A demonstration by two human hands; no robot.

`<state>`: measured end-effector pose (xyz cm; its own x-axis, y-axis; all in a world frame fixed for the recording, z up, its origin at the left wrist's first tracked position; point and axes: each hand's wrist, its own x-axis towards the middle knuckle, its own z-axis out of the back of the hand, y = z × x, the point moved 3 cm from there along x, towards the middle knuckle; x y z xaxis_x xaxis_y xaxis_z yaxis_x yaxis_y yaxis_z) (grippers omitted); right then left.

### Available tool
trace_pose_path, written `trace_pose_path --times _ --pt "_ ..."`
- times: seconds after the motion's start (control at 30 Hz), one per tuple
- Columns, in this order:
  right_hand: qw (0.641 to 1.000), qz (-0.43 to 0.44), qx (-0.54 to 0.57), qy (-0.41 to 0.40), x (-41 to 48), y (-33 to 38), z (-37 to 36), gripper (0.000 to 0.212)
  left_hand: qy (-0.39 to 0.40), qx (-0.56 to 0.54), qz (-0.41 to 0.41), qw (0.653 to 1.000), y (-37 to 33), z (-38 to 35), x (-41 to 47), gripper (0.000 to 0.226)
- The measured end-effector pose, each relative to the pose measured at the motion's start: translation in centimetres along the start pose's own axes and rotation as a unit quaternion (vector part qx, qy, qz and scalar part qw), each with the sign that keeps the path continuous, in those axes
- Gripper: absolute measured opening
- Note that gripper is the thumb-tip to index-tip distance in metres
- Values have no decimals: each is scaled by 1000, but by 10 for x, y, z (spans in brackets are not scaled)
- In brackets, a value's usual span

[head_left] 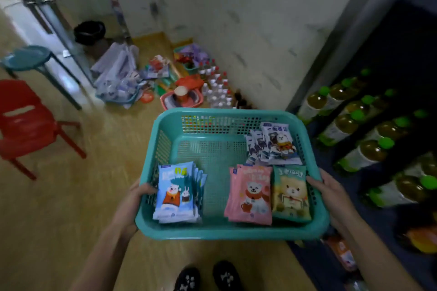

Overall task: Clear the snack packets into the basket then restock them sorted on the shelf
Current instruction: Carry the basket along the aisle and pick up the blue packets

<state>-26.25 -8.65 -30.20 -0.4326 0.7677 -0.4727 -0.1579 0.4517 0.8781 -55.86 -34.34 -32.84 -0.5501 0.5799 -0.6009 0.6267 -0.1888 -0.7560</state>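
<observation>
Black shoes (205, 277) stood on wood floor at the bottom edge, forearms reaching out above them.

Basket (231, 234), teal plastic with perforated walls, was held level off the floor, in front of the body.

- Left hand (134, 201) gripped the near left rim. Thumb lay over the rim inside, just beside the blue packets (176, 194). Fingers went under the wall; could not tell how they lay.
- Right hand (331, 194) gripped the near right rim. Thumb hooked over the edge next to the green packet (290, 192). Fingers were hidden beneath here too.

Packets lay in the basket in four groups, already sorted by kind:
- blue stack, near left, leaning on the left wall
- pink packets (250, 194), near, right of centre, touching the green one
- white-and-navy packets (274, 146), far right corner, fanned loosely

Middle and far left of the basket floor were bare.

Shelf (402, 59) stood to the right, dark, with rows of green-capped bottles (350, 125). Red chair (26, 123) and teal stool (26, 56) stood to the left; floor clutter (184, 78) lay far, against the wall.

Handling, judged:
- Basket looked stiff and lightly loaded; a grip on opposite rims should do.
- Packets looked light, soft and slick-filmed, likely to slide and mix if the basket tipped. Keep it level.
- Best taken a stack at a time, pinched across the short edges, not squeezed at the middle, since contents may crush.
- The fanned far-right group would need squaring before lifting.
</observation>
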Motion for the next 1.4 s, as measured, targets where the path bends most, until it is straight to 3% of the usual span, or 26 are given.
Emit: trace_pose_path --times 0.03,0.2,0.4,0.5,0.73,0.87,1.0,1.1,1.4 --pt "1000 3 19 -23 -14 -2 8 21 19 15 6 1000 -2 -6 -1 42" --pt "980 4 101 -171 -89 -28 36 33 113 130 41 984 -18 -40 5 33" --pt "923 14 211 -322 -199 -81 41 38 234 275 95 928 -22 -99 12 34" --pt "875 16 267 -404 -262 -112 39 38 299 338 108 886 -7 -137 -7 24" --pt "745 17 358 -563 -413 -189 20 29 431 440 106 780 78 -213 -78 26" --pt "676 34 395 -622 -493 -231 1 30 543 457 145 690 141 -235 -147 31" --pt "607 50 418 -674 -568 -276 -16 35 599 458 182 631 202 -244 -216 44" --pt "567 55 437 -696 -621 -309 -26 33 629 466 198 590 244 -241 -274 42" --pt "513 60 466 -719 -760 -385 -10 27 650 498 205 537 367 -230 -415 46"
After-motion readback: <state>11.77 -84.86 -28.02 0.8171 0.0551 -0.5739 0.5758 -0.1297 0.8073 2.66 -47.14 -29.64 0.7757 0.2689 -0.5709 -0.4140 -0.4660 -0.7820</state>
